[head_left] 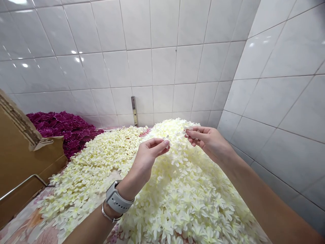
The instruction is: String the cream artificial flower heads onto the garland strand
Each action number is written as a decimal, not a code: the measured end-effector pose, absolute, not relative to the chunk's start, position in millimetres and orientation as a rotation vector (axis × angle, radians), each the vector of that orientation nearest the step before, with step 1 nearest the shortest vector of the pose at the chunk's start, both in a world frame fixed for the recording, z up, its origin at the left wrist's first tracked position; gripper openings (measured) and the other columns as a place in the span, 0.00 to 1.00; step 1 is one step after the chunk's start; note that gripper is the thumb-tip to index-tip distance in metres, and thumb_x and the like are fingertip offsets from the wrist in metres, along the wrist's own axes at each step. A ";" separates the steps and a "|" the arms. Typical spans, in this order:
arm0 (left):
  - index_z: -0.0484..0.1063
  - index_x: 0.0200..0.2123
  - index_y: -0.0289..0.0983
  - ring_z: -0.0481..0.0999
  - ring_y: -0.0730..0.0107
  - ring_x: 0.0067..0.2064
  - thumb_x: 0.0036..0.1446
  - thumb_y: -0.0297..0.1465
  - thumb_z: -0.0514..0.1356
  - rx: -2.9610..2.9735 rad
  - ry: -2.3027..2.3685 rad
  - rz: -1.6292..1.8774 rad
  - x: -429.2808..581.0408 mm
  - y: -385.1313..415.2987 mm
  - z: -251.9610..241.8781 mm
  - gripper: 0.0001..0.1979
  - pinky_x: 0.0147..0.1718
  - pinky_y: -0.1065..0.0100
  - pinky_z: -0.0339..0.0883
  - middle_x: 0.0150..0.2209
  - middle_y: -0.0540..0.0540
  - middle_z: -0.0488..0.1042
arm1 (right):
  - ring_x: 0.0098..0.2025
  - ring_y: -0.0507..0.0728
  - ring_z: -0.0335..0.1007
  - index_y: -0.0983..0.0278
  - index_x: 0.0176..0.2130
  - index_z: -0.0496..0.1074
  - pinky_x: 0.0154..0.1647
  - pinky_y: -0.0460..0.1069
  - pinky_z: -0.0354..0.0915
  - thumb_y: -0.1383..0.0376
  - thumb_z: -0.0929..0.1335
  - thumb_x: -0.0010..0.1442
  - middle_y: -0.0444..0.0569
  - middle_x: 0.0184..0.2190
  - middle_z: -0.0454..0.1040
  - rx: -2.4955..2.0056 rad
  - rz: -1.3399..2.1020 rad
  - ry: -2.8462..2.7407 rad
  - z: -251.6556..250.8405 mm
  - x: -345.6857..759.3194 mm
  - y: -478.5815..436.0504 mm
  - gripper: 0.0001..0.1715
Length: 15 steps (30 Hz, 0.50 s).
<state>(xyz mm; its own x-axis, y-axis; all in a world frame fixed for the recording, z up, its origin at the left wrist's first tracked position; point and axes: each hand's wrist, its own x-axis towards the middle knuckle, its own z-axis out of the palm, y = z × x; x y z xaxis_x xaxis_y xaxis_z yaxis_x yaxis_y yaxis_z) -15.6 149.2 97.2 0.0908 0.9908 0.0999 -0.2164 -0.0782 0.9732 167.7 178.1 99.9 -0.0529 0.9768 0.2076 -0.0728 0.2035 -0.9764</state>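
Observation:
A big heap of cream-white fabric flowers (177, 193) covers the table in front of me. My left hand (149, 154) is raised over the heap, its fingers pinched on a small white flower (167, 138). My right hand (207, 139) hovers just right of it, fingers curled together on another white flower piece (189, 130). The two hands are a short gap apart. A grey watch (117, 200) and a thin bracelet sit on my left wrist.
A pile of purple flowers (63, 128) lies at the back left. A brown cardboard box (22, 152) with a metal rod stands at the left. White tiled walls close the back and right. A patterned cloth (27, 223) shows at the lower left.

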 end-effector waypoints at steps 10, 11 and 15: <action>0.75 0.23 0.33 0.72 0.72 0.32 0.42 0.33 0.67 1.166 0.949 1.287 -16.6 147.5 98.9 0.09 0.45 0.65 0.65 0.26 0.48 0.72 | 0.22 0.46 0.54 0.68 0.30 0.71 0.18 0.43 0.52 0.49 0.70 0.50 0.49 0.28 0.68 -1.188 1.079 -1.280 102.0 173.9 183.2 0.23; 0.75 0.23 0.32 0.72 0.72 0.32 0.42 0.33 0.67 1.168 0.948 1.287 -16.6 147.6 98.6 0.09 0.45 0.65 0.65 0.26 0.48 0.73 | 0.23 0.46 0.55 0.68 0.33 0.71 0.18 0.43 0.53 0.52 0.69 0.51 0.50 0.30 0.70 -1.201 1.097 -1.260 104.8 174.7 181.6 0.21; 0.75 0.23 0.33 0.72 0.72 0.32 0.43 0.33 0.67 1.170 0.944 1.288 -16.4 148.0 98.1 0.08 0.44 0.66 0.65 0.26 0.49 0.73 | 0.23 0.46 0.58 0.69 0.42 0.71 0.25 0.44 0.60 0.65 0.69 0.50 0.51 0.32 0.73 -1.188 1.089 -1.306 113.5 177.6 174.0 0.18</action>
